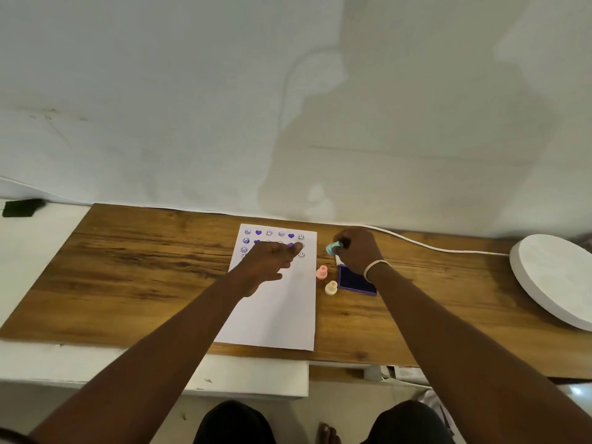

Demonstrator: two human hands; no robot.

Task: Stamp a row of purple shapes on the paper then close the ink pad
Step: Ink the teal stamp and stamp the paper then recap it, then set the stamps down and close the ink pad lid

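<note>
Left hand: my left hand [270, 259] lies flat, fingers spread, on the paper [275, 312], centre frame.
Right hand: my right hand [357, 249] is clamped round a teal stamp [332, 249].
Ink pad: the ink pad [354, 281] sits uncovered below my right wrist on the worktop [144, 267].

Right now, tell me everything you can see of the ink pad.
The ink pad is a small square purple case lying flat and open on the wooden table, right of the paper. Its dark purple inking surface faces up. The right hand and wrist cover its far corner; its lid is mostly hidden.
</note>
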